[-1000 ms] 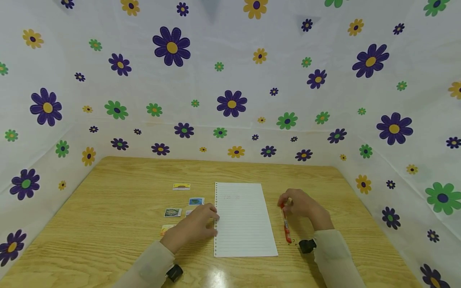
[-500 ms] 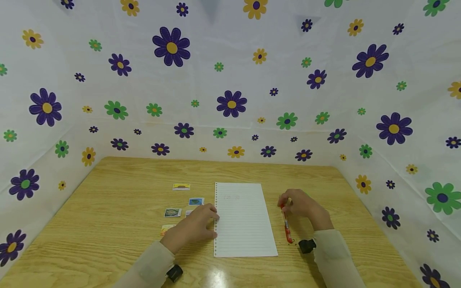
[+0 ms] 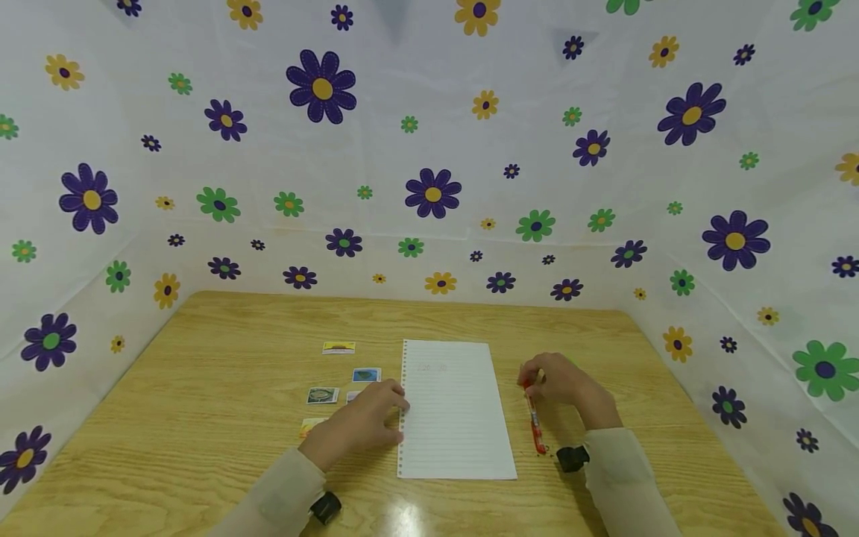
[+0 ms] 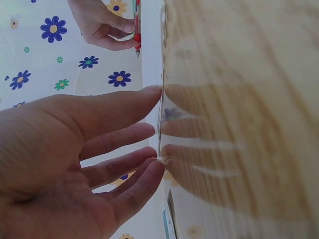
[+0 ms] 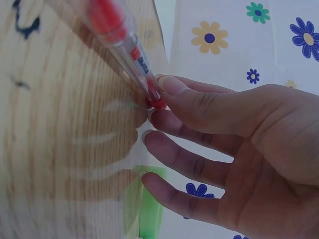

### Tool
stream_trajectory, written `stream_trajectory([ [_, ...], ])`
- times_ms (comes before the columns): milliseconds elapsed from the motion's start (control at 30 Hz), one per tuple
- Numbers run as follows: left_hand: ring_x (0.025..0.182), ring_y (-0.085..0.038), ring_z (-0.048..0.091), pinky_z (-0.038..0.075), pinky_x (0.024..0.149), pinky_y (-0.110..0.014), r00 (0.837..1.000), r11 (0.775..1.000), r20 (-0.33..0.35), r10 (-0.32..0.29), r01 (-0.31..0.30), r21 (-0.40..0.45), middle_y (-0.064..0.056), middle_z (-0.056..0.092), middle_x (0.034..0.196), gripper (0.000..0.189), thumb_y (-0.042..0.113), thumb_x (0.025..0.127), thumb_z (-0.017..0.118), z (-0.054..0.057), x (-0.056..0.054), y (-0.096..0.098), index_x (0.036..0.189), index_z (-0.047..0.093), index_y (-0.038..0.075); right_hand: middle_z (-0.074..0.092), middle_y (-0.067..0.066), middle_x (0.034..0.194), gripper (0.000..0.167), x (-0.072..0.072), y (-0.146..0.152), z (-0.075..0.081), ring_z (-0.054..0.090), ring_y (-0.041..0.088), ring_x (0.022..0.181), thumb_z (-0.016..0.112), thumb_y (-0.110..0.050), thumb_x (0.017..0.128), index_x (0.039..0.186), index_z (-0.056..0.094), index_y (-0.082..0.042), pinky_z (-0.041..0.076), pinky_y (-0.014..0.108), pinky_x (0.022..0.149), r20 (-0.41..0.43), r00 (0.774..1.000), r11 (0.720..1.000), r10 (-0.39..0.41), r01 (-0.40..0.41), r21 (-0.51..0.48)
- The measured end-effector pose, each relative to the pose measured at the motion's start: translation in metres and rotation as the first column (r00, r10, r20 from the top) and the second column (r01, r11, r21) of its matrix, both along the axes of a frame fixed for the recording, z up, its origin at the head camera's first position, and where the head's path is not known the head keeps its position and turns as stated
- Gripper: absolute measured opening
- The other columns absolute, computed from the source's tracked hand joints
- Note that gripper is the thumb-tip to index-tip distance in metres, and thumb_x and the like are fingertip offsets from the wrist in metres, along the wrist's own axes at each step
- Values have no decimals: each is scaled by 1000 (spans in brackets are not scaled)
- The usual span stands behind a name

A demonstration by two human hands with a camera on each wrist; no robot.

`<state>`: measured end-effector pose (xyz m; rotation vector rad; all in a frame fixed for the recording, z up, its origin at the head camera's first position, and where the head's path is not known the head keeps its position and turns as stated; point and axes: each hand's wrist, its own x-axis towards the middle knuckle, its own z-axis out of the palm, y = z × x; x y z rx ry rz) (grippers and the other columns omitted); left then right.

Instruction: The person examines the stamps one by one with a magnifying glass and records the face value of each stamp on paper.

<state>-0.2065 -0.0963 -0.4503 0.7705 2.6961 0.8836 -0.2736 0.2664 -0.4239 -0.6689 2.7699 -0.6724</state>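
A ruled sheet of paper [image 3: 456,425] with holes down its left edge lies mid-table, some faint writing near its top. My left hand [image 3: 362,419] rests along that edge; in the left wrist view its fairly straight fingers [image 4: 124,164] and thumb touch down at the paper's side. To the right of the sheet, a clear pen with red ends [image 3: 535,426] lies slantwise. My right hand [image 3: 560,380] pinches its far end between thumb and forefinger, as the right wrist view shows with the pen [image 5: 137,62] close to the camera. The other right fingertips touch the table.
Several small picture cards lie left of the paper, among them a yellow card [image 3: 338,347], a blue card [image 3: 366,375] and a greyish card [image 3: 323,396]. My left hand partly covers others. A green object [image 5: 151,204] shows beyond the right fingers. Flower-printed cloth [image 3: 376,149] surrounds the table [image 3: 201,373].
The paper has turned very slightly clockwise, its top edge a little further right. Both hands and the pen stay nearly where they were.
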Motion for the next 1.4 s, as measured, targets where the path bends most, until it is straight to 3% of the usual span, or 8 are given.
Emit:
stream_trajectory([
  [300, 130, -38, 54, 47, 108, -53, 1000, 1000, -23, -9, 9, -28, -19, 59, 136, 39, 9, 88, 81, -1, 0, 2, 124, 71, -3, 73, 10, 100, 9, 0, 0, 0, 65, 24, 92, 76, 0, 89, 97, 75, -4, 59, 46, 87, 20, 1000, 1000, -23, 23, 0],
  [433, 130, -39, 56, 49, 108, -53, 1000, 1000, 2, 7, -7, -1, -18, 60, 136, 40, 10, 90, 78, 5, -1, -3, 126, 69, -3, 69, 12, 98, 14, 0, 0, 4, 62, 24, 88, 71, 0, 93, 106, 74, -3, 57, 43, 81, 13, 999, 999, -41, 41, 6],
  [667, 126, -37, 61, 53, 103, -52, 988, 986, 12, 155, -156, 63, -13, 65, 133, 38, 11, 93, 75, 22, -15, -36, 129, 68, 2, 66, 12, 94, 20, -3, 8, 8, 63, 22, 82, 67, -3, 95, 114, 73, -2, 56, 38, 74, -47, 997, 998, -65, 65, 5],
  [800, 125, -40, 61, 54, 102, -54, 981, 979, 2, 196, -196, 50, -15, 67, 131, 37, 11, 93, 75, 28, -23, -59, 128, 68, 1, 67, 12, 94, 21, -1, 17, 10, 65, 23, 82, 69, -4, 95, 115, 71, 0, 57, 40, 74, -68, 996, 998, -64, 65, 23],
  [1000, 122, -40, 62, 54, 102, -56, 971, 972, 33, 236, -237, 10, -17, 69, 129, 33, 11, 93, 75, 26, -31, -82, 125, 70, 2, 67, 15, 93, 22, 3, 27, 16, 63, 23, 79, 71, -3, 93, 114, 70, 4, 56, 41, 72, -87, 992, 995, -87, 91, 35],
  [1167, 120, -39, 64, 52, 103, -57, 961, 963, 61, 270, -268, -44, -17, 70, 125, 33, 10, 88, 79, 21, -37, -96, 119, 72, 3, 68, 17, 96, 22, 4, 38, 18, 63, 28, 85, 71, -3, 93, 114, 70, 3, 55, 49, 79, -98, 986, 986, -138, 146, 81],
  [1400, 110, -31, 64, 53, 100, -55, 934, 941, 117, 337, -328, -85, -12, 71, 118, 29, 12, 85, 84, 14, -43, -115, 112, 74, 9, 68, 23, 104, 24, 2, 51, 18, 64, 38, 96, 70, -5, 94, 116, 69, 3, 53, 58, 86, -86, 977, 972, -197, 206, 112],
])
